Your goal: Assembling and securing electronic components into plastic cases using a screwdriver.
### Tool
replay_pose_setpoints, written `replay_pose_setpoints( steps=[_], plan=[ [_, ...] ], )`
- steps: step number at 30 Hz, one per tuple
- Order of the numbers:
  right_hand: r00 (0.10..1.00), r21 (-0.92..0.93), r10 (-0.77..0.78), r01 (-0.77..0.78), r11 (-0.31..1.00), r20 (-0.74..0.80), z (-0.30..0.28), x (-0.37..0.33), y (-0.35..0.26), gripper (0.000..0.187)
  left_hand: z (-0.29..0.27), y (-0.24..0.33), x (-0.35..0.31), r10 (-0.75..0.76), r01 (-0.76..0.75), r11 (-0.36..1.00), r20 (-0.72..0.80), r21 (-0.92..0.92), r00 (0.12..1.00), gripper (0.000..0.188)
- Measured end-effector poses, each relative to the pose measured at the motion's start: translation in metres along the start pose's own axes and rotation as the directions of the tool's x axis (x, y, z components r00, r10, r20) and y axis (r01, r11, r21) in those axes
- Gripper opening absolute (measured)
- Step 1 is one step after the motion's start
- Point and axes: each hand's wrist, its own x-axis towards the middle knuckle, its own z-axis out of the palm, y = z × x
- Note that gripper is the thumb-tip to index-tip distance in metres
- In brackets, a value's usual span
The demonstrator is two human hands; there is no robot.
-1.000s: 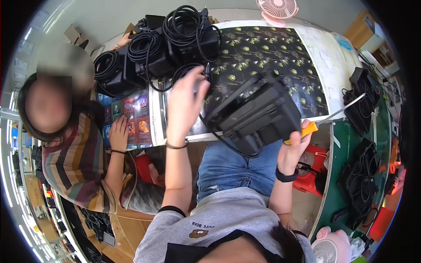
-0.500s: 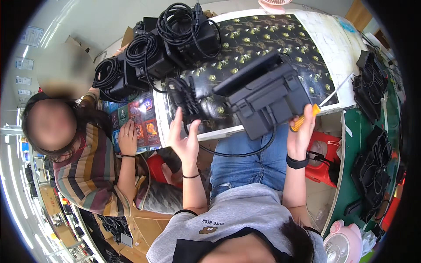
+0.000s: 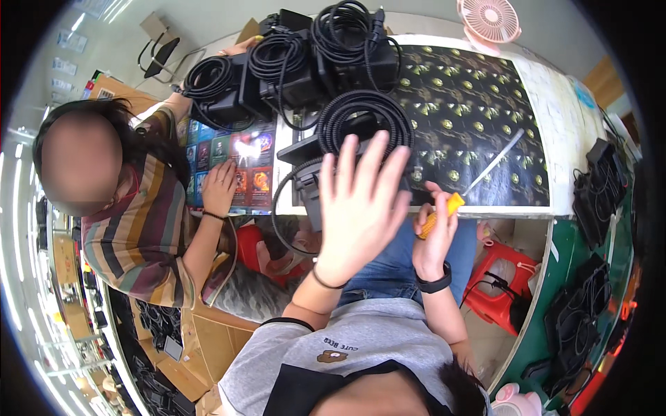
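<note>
Fingers (image 3: 361, 173) of the left hand (image 3: 357, 215) are being spread wide, with nothing held in them; the open palm is being raised in front of a black box-shaped device (image 3: 312, 177) with a coiled black ribbed cable (image 3: 364, 118) resting on top of it. It cannot be told whether the palm is touching this device. The right hand (image 3: 431, 232) is being closed around the yellow ribbed handle of a screwdriver (image 3: 444, 208), whose thin metal shaft is being pointed up and to the right over the black mat with a gold pattern (image 3: 472, 111) covering the counter (image 3: 555, 125). The device is being kept at the near edge of the counter, just left of the mat. Behind it, more black devices with wound black cables (image 3: 291, 59) are being stacked. At the left, another person in a striped shirt (image 3: 139, 229) is being seen, with one hand (image 3: 220, 187) laid on a sheet of colourful picture cards (image 3: 232, 156). A pink small fan (image 3: 489, 17) is standing at the far edge.
</note>
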Motion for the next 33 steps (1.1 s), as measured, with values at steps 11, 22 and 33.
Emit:
replay_pose_setpoints(
  steps=[11,22,33],
  plan=[
    [0.991,0.007,-0.074,0.075,0.997,-0.115,-0.011,0.018,-0.001,0.012,0.059,-0.028,-0.007,-0.035,0.061,0.996,-0.337,0.067,0.941,0.024],
    [0.994,0.015,-0.036,0.038,0.999,-0.102,-0.017,0.028,0.008,0.013,0.064,-0.111,-0.007,-0.258,0.479,0.795,-0.508,0.373,0.822,0.021],
    [0.983,-0.108,-0.167,0.158,0.982,-0.08,-0.008,0.024,0.007,0.012,0.086,-0.173,0.052,-0.373,0.702,0.621,-0.656,0.348,0.656,0.035]
  ],
)
